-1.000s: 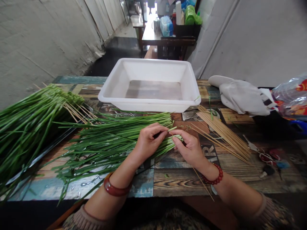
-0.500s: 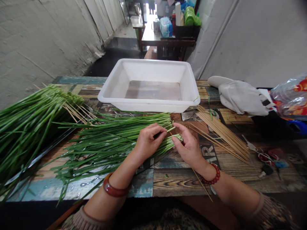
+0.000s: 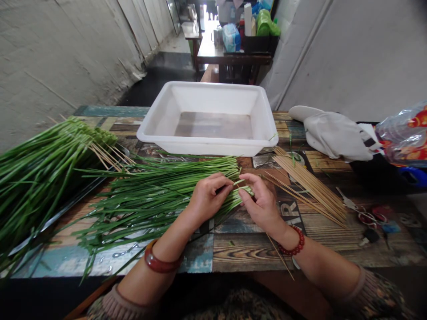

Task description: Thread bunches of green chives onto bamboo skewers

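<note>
Garlic chives (image 3: 156,186) lie in a loose pile, their pale cut ends pointing right. My left hand (image 3: 211,193) rests over these ends, thumb and forefinger pinched on a chive stalk (image 3: 239,182). Facing it, my right hand (image 3: 262,195) holds a bamboo skewer (image 3: 280,257) that runs under the palm and sticks out toward the table's front edge. The skewer's tip is close to the pinched stalk, between both hands. Whether it has pierced the stalk I cannot tell. The right forefinger and thumb curve around the stalk ends.
A white plastic tub (image 3: 207,144) stands behind the chives. Loose bamboo skewers (image 3: 310,186) lie at right, near a cap (image 3: 336,131) and keys (image 3: 367,218). At left, skewered chives (image 3: 50,164) are heaped on a metal tray (image 3: 63,218).
My right forefinger has come down and closer to the stalk end in my left hand. The left hand has shifted very slightly right. The surroundings are unchanged.
</note>
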The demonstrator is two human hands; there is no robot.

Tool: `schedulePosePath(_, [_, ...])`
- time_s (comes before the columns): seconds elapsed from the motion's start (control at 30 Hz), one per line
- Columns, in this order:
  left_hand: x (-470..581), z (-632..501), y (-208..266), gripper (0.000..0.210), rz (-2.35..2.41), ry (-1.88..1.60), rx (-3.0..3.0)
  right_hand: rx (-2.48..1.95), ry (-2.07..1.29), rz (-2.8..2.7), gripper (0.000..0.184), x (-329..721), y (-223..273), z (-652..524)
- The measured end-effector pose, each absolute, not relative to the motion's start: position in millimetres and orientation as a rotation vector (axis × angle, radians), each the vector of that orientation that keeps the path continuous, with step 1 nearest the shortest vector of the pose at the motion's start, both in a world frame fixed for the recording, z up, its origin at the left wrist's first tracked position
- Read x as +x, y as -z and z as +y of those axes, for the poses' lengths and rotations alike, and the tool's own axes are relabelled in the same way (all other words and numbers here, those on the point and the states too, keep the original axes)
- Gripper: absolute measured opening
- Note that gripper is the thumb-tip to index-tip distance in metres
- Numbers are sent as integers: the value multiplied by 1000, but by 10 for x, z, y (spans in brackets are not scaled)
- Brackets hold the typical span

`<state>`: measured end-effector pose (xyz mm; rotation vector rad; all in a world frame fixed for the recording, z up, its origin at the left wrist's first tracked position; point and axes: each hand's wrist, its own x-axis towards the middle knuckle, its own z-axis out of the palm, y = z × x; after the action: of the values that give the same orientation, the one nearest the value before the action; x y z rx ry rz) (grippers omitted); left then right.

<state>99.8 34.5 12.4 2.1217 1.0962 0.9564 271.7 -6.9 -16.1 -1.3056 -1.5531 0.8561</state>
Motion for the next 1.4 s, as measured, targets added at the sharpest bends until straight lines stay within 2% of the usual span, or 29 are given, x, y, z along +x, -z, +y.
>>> schedulePosePath(0.37, [967,330,-167,17,1001,-833,2158,-1311,-885,-1515,13,2702,147,-47])
schedulePosePath(0.5, [874,411,-193,14,1199,-1039,2112,-1359,-956,-1510,10,2706,133,-34])
schedulePosePath(0.6, [836,468,-145,12,1303,-1054,2182,-1362,-980,-1489,11,2709,141,-32])
schedulePosePath(0.9, [896,518,-42,6,1403,-668,2581,-1371,-983,-1488,15,2702,187,-11])
schedulePosePath(1.13, [891,494,-102,10,1283,-1026,2275,-1347,-983,-1482,24,2695,122,-11])
schedulePosePath(1.4, [941,399,-128,12,1173,-993,2141,-1320,-949,-1529,21,2715,28,-30])
